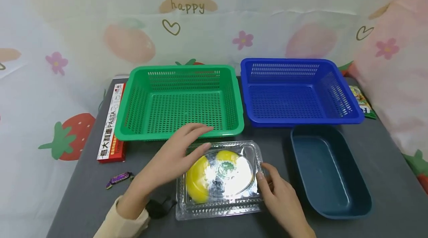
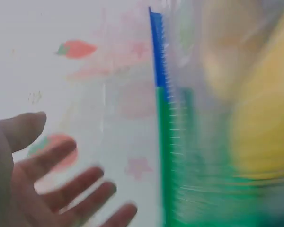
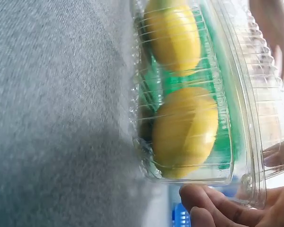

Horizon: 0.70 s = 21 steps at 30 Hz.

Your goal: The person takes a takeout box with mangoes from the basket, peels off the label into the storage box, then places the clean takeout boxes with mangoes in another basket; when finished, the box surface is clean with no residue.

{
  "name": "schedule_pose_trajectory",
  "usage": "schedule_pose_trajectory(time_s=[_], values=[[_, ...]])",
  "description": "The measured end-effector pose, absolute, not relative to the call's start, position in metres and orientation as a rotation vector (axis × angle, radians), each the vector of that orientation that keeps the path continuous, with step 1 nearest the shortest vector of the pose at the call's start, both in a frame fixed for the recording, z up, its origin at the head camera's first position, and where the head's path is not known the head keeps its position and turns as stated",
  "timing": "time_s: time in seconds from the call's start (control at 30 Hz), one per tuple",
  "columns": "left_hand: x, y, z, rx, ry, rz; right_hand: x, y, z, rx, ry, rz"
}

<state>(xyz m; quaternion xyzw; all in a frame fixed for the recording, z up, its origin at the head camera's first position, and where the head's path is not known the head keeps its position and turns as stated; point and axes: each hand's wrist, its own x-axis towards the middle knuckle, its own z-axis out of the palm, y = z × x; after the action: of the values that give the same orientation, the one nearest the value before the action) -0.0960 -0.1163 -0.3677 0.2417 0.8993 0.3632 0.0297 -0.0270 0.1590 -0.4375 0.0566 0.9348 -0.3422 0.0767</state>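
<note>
A clear plastic clamshell box point(image 1: 219, 212) lies closed on the grey table, with yellow lemon-like fruits point(image 1: 197, 186) inside; two of these fruits point(image 3: 184, 132) show through its side in the right wrist view. My right hand point(image 1: 282, 199) holds the box's right edge, thumb on top of the rim and fingers point(image 3: 213, 203) at its side. Above the upper left part of the lid hovers my left hand point(image 1: 170, 160). Its spread fingers hold nothing, which the left wrist view also shows.
Behind the box stand a green basket point(image 1: 180, 134) and a blue basket point(image 1: 307, 121). At right is a dark teal tub point(image 1: 327, 182). A pasta box point(image 1: 112, 126), a purple-wrapped candy point(image 1: 119, 179) and a black object point(image 1: 158, 208) lie at left; a snack packet point(image 1: 364, 104) sits far right.
</note>
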Motion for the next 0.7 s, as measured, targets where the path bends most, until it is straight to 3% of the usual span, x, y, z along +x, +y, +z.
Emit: schedule_pose_trajectory(time_s=[0.27, 0.53, 0.7], values=[[-0.019, -0.149, -0.427, 0.136, 2.832, 1.281, -0.029, 0.147, -0.436, 0.126, 2.797, -0.976], [0.000, -0.136, -0.449, -0.126, 2.522, 1.507, -0.032, 0.143, -0.427, 0.024, 2.702, -0.930], [0.002, -0.137, -0.448, -0.247, 2.431, 1.502, -0.039, 0.150, -0.401, -0.112, 2.716, -0.737]])
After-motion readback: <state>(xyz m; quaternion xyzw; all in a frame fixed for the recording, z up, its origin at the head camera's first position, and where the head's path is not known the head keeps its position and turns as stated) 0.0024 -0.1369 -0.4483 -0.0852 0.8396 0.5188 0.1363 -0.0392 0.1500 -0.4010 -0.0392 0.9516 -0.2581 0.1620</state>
